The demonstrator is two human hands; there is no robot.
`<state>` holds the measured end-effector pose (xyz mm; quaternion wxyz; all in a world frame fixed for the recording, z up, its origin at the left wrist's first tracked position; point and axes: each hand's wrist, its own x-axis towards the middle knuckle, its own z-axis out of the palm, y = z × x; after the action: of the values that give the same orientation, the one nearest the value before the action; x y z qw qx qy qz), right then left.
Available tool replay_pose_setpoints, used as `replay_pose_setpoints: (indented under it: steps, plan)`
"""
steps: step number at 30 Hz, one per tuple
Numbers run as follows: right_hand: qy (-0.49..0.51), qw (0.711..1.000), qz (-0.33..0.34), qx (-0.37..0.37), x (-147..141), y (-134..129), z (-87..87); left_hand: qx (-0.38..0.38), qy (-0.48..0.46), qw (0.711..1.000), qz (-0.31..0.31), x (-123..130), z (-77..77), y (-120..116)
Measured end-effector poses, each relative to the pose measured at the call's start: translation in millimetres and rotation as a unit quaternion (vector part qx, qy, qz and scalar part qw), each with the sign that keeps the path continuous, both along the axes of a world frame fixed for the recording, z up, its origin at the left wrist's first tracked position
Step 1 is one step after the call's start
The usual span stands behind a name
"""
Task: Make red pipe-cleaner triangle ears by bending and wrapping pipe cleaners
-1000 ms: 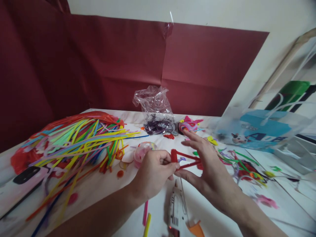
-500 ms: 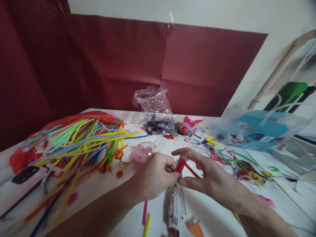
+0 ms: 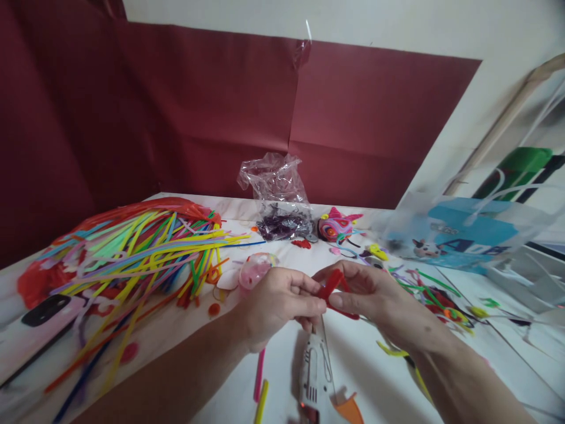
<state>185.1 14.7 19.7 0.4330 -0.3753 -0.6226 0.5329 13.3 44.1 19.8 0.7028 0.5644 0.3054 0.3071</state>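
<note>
A bent red pipe cleaner, folded into a looped shape, is held between my two hands. My left hand pinches its left end between thumb and fingers. On the other side, my right hand is closed on the loop, thumb in front and fingers curled behind. Just below my fingers lies a white glue gun with an orange trigger, its nozzle pointing up toward my hands. A pink piece and a yellow piece of pipe cleaner lie left of it. Behind my left hand is a clear pink ball, partly hidden.
A pile of coloured pipe cleaners spreads across the left, beside a phone. At the back stand a clear plastic bag with dark contents and a pink decorated ball. Loose scraps and a blue-printed bag are on the right.
The red pipe cleaner has turned and its loop now shows more openly. My right hand has shifted slightly and its fingers have closed in on the loop.
</note>
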Motion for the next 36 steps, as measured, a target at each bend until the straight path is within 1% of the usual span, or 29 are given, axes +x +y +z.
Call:
replay_pose_setpoints:
  steps: [4,7,10,14,17,22,24,30,36]
  plan:
    - [0.009,0.998,-0.050,-0.020,-3,1,-1.1,0.050,0.015,0.997,0.052,4,-3.1,-3]
    - [0.010,0.995,-0.088,-0.038,-6,2,0.0,0.097,0.017,0.992,0.079,6,-6.3,-5]
    - [0.012,0.993,-0.103,-0.047,-9,1,1.3,0.138,0.012,0.985,0.104,7,-8.2,-7]
    - [0.001,0.993,-0.111,-0.048,-10,1,0.2,0.163,0.011,0.980,0.117,7,-7.6,-7]
    - [-0.019,0.994,-0.099,-0.038,-10,1,-0.9,0.161,0.010,0.981,0.110,6,-6.6,-6]
    - [-0.036,0.996,-0.081,-0.016,-9,0,1.1,0.124,0.032,0.987,0.097,5,-5.3,-4]
    - [-0.048,0.995,-0.084,-0.009,-9,-1,1.5,0.124,0.040,0.987,0.096,5,-5.0,-3]
    - [-0.069,0.990,-0.123,0.007,-11,-2,1.1,0.133,0.053,0.986,0.090,5,-4.5,-5]
    - [-0.086,0.989,-0.117,0.026,-11,-3,3.0,0.124,0.054,0.987,0.083,5,-6.6,-4]
